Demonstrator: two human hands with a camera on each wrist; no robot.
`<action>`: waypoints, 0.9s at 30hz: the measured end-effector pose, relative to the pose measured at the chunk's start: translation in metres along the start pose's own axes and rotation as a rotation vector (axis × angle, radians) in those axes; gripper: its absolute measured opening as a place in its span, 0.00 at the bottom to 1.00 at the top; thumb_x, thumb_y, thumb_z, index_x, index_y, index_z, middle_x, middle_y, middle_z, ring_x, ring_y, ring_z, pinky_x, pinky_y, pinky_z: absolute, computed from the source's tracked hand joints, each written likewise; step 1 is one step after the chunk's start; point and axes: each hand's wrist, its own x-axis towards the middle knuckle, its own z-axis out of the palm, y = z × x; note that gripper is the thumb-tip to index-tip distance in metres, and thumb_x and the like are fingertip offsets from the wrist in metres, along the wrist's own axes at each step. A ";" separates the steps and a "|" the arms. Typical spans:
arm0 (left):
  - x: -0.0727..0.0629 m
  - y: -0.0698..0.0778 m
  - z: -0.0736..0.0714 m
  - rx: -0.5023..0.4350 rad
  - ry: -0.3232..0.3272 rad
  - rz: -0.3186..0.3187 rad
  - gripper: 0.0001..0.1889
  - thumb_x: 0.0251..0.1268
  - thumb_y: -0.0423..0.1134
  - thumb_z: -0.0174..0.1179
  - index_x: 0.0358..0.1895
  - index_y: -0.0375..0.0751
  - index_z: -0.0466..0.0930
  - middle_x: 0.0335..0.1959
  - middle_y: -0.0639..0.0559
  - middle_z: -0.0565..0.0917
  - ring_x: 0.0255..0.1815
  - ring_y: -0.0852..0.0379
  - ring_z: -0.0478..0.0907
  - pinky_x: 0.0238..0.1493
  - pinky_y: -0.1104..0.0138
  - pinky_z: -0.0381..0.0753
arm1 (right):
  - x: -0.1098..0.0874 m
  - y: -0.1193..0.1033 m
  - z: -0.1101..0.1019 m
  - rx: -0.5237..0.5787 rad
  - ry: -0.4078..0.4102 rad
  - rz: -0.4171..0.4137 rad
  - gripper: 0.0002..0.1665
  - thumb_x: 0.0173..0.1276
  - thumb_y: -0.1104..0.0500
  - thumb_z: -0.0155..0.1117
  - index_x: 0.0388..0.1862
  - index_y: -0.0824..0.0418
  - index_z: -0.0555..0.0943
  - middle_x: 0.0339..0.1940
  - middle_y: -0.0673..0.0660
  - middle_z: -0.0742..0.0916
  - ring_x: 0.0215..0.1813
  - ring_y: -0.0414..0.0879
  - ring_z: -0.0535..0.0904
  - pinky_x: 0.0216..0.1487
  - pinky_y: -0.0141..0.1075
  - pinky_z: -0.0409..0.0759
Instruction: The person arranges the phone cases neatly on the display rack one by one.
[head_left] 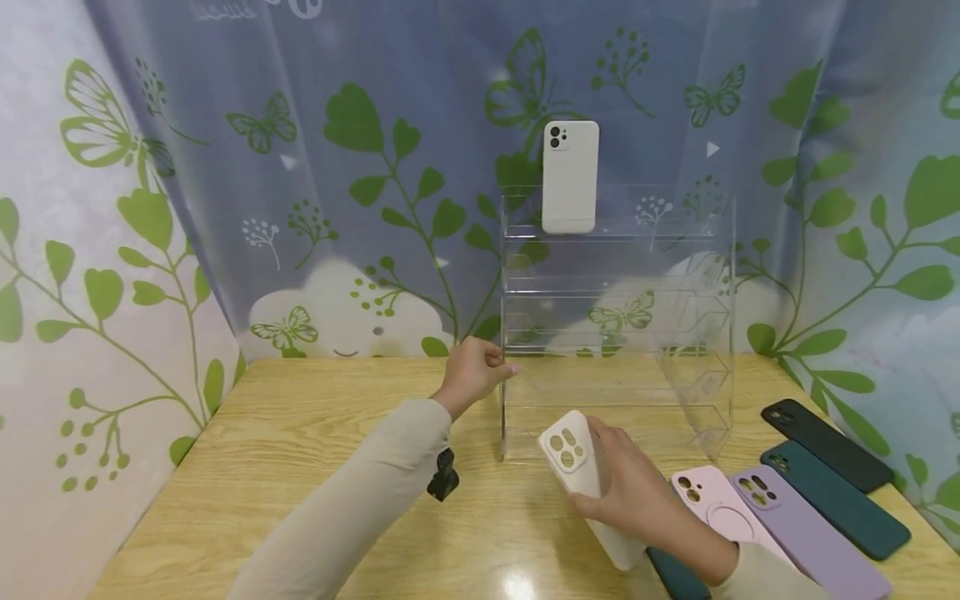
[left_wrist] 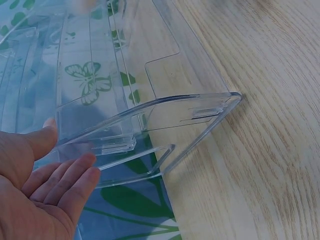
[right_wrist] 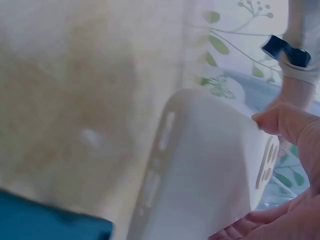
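My right hand grips a white phone case by its long sides, above the table in front of the rack. In the right wrist view the case's open inner side faces the camera, with the thumb near its camera cutouts. On the left, my left hand holds the side edge of a clear acrylic tiered display rack. The left wrist view has the rack's side panel between the thumb and the fingers. Another white phone case stands upright on the top tier.
Several phone cases lie at the right: black, dark teal, purple and pink. Another teal case is partly hidden under my right hand. A patterned curtain hangs behind the wooden table.
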 end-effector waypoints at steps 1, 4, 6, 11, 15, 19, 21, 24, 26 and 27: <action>0.000 0.000 0.000 0.001 0.000 -0.001 0.18 0.58 0.41 0.69 0.48 0.31 0.84 0.44 0.39 0.86 0.49 0.45 0.83 0.49 0.57 0.82 | 0.001 -0.002 -0.004 0.004 0.007 0.008 0.57 0.50 0.48 0.77 0.72 0.68 0.58 0.63 0.69 0.72 0.53 0.58 0.76 0.39 0.46 0.80; 0.000 0.000 0.000 -0.001 -0.003 -0.006 0.20 0.59 0.41 0.69 0.49 0.30 0.83 0.45 0.39 0.86 0.49 0.45 0.83 0.48 0.57 0.82 | 0.004 -0.006 -0.017 0.010 0.042 0.013 0.57 0.52 0.46 0.76 0.72 0.69 0.58 0.62 0.70 0.72 0.49 0.57 0.77 0.35 0.43 0.81; 0.000 -0.001 0.000 -0.005 -0.006 -0.010 0.20 0.59 0.41 0.68 0.49 0.30 0.83 0.45 0.40 0.86 0.49 0.45 0.83 0.49 0.57 0.82 | 0.007 -0.008 -0.026 0.021 0.069 0.002 0.57 0.54 0.45 0.75 0.73 0.69 0.57 0.62 0.70 0.71 0.48 0.57 0.76 0.33 0.42 0.81; 0.000 -0.001 0.001 -0.005 -0.011 -0.014 0.18 0.58 0.41 0.69 0.48 0.32 0.84 0.45 0.40 0.86 0.50 0.45 0.82 0.50 0.56 0.82 | 0.016 -0.011 -0.049 0.018 0.165 -0.042 0.53 0.56 0.48 0.74 0.72 0.68 0.58 0.59 0.68 0.72 0.50 0.60 0.74 0.36 0.48 0.81; 0.000 -0.002 0.000 -0.003 -0.009 -0.011 0.18 0.58 0.41 0.69 0.48 0.32 0.84 0.45 0.40 0.86 0.50 0.45 0.82 0.49 0.56 0.82 | 0.026 -0.013 -0.067 0.017 0.208 -0.072 0.52 0.57 0.49 0.73 0.73 0.67 0.58 0.58 0.68 0.73 0.53 0.61 0.74 0.42 0.53 0.82; 0.000 -0.002 0.001 -0.001 -0.004 -0.010 0.17 0.58 0.41 0.69 0.46 0.33 0.85 0.44 0.40 0.86 0.50 0.45 0.82 0.50 0.55 0.81 | 0.036 -0.017 -0.084 0.012 0.223 -0.080 0.52 0.58 0.47 0.72 0.74 0.66 0.57 0.59 0.68 0.73 0.54 0.62 0.74 0.43 0.55 0.82; 0.000 -0.002 0.001 0.001 -0.004 -0.004 0.17 0.58 0.41 0.69 0.46 0.33 0.85 0.44 0.40 0.86 0.50 0.45 0.82 0.50 0.56 0.82 | 0.041 -0.018 -0.092 0.011 0.239 -0.077 0.52 0.59 0.46 0.71 0.74 0.65 0.57 0.60 0.68 0.72 0.55 0.62 0.73 0.41 0.55 0.82; 0.000 -0.003 0.001 -0.002 -0.006 0.003 0.18 0.58 0.41 0.69 0.48 0.32 0.84 0.46 0.40 0.85 0.51 0.44 0.82 0.50 0.56 0.81 | 0.049 -0.019 -0.101 0.032 0.283 -0.080 0.52 0.60 0.46 0.70 0.74 0.64 0.55 0.58 0.68 0.71 0.53 0.61 0.71 0.39 0.55 0.81; 0.000 -0.003 0.000 0.002 -0.006 0.012 0.19 0.58 0.41 0.69 0.48 0.32 0.84 0.46 0.40 0.85 0.51 0.44 0.82 0.50 0.55 0.81 | 0.054 -0.019 -0.105 0.043 0.332 -0.092 0.51 0.59 0.47 0.71 0.73 0.64 0.56 0.57 0.67 0.71 0.53 0.60 0.71 0.38 0.54 0.81; 0.000 -0.003 0.000 0.003 -0.006 0.012 0.19 0.58 0.41 0.69 0.49 0.32 0.84 0.46 0.40 0.85 0.51 0.44 0.82 0.51 0.55 0.81 | 0.057 -0.020 -0.106 0.048 0.355 -0.096 0.51 0.59 0.47 0.71 0.72 0.65 0.57 0.56 0.67 0.71 0.52 0.60 0.71 0.38 0.54 0.81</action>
